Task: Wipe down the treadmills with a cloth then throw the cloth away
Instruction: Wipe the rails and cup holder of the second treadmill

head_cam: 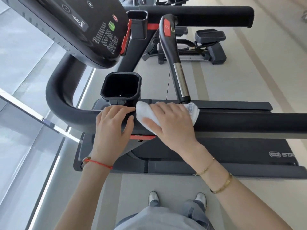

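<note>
A black treadmill stands before me, its near padded handrail (pixel 240 123) running from centre to the right edge. A white cloth (pixel 144 112) with a small label lies draped over that handrail just right of the square cup holder (pixel 121 87). My right hand (pixel 172 122) lies flat on the cloth with straight spread fingers, pressing it against the rail. My left hand (pixel 113 123) rests on the rail at the base of the cup holder, fingers relaxed and touching the cloth's left edge.
The console (pixel 79 29) with green and red buttons hangs at upper left. A pulse grip bar (pixel 176 63) with a red button rises behind the cloth. The far handrail (pixel 207 15) and another exercise machine (pixel 204 48) lie beyond. The belt deck (pixel 232 151) sits below the rail.
</note>
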